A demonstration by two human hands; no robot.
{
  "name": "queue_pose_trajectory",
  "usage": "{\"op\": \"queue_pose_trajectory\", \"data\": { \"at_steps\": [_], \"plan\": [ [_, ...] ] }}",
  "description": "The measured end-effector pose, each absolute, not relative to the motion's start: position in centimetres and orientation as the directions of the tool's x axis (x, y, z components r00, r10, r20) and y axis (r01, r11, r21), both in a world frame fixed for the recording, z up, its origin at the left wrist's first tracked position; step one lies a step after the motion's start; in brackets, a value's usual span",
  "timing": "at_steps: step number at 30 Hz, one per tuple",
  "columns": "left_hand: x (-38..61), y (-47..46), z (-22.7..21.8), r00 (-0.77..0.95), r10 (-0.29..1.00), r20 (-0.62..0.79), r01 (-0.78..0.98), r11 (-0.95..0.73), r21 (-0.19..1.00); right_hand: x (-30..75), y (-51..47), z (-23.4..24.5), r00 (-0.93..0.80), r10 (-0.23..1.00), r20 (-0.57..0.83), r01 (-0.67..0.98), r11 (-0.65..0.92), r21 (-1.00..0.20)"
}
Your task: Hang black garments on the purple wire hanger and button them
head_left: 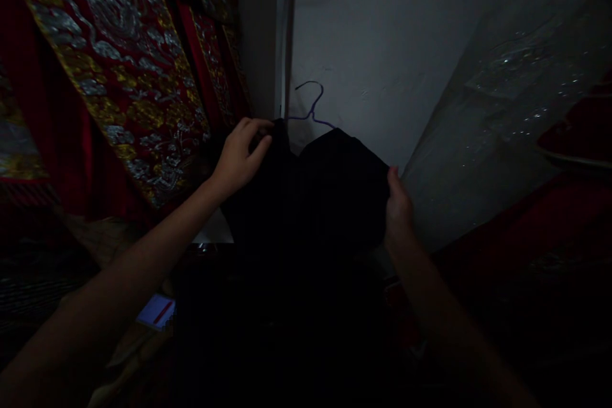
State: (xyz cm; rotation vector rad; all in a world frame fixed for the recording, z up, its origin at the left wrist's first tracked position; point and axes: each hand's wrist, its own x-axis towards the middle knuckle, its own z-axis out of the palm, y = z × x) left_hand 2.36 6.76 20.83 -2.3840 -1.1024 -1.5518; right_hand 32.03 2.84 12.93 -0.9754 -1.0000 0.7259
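A black garment (335, 191) hangs on a thin purple wire hanger (313, 113) in the middle of the head view. The hanger's hook sticks up free in front of the pale wall. My left hand (243, 152) pinches the garment's left shoulder beside the hanger's arm. At the other shoulder edge, my right hand (398, 209) is closed on the cloth, thumb on top and fingers hidden behind. The garment's lower part fades into the dark, so its full shape cannot be made out.
Red cloth with gold and silver embroidery (119, 32) hangs at the left. Clear plastic sheeting (507, 89) covers something at the right, near red fabric (535, 217). A small white and red item (157, 311) lies low at the left. Behind stands a pale wall (373, 25).
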Motion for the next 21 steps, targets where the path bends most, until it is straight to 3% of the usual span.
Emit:
{"op": "queue_pose_trajectory", "data": {
  "at_steps": [2, 4, 6, 8, 10, 12, 14, 17, 19, 21],
  "plan": [
    [2.6, 5.7, 21.0, 0.214, 0.625, 0.750, 0.465, -0.741, 0.485, 30.9, 0.9, 12.1, 0.428, 0.818, 0.384, -0.030, 0.437, -0.899],
    [2.8, 4.6, 21.2, 0.225, 0.726, 0.650, 0.313, -0.686, 0.657, 29.2, -1.7, 11.4, 0.305, 0.823, 0.479, 0.067, 0.483, -0.873],
    [3.0, 3.3, 21.2, 0.256, 0.801, 0.541, 0.215, -0.593, 0.776, 27.3, -4.4, 10.9, -0.066, 0.836, 0.545, 0.178, 0.547, -0.818],
    [3.0, 1.9, 21.0, 0.266, 0.866, 0.424, 0.158, -0.474, 0.866, 26.0, -6.3, 10.8, -0.456, 0.746, 0.486, 0.241, 0.629, -0.739],
    [2.4, 0.6, 20.5, 0.235, 0.922, 0.307, 0.084, -0.333, 0.939, 25.5, -7.1, 10.8, -0.688, 0.625, 0.368, 0.246, 0.678, -0.693],
    [1.3, -0.5, 19.9, 0.207, 0.958, 0.198, 0.000, -0.202, 0.979, 26.1, -6.7, 10.9, -0.791, 0.556, 0.256, 0.216, 0.645, -0.733],
    [-0.5, -1.6, 19.7, 0.257, 0.964, 0.067, 0.010, -0.072, 0.997, 27.1, -5.5, 10.8, -0.793, 0.567, 0.223, 0.180, 0.567, -0.804],
    [-3.5, -3.0, 20.1, 0.364, 0.923, -0.123, 0.234, 0.037, 0.972, 28.5, -3.2, 10.6, -0.620, 0.713, 0.327, 0.178, 0.534, -0.827],
    [-5.3, -3.6, 20.5, 0.302, 0.952, -0.045, 0.299, -0.050, 0.953, 29.0, -1.6, 10.4, -0.446, 0.773, 0.451, 0.240, 0.588, -0.772],
    [-6.5, -3.6, 20.8, 0.165, 0.972, 0.169, 0.284, -0.211, 0.936, 29.2, -0.2, 10.1, -0.303, 0.773, 0.557, 0.319, 0.633, -0.705]
  ]
}}
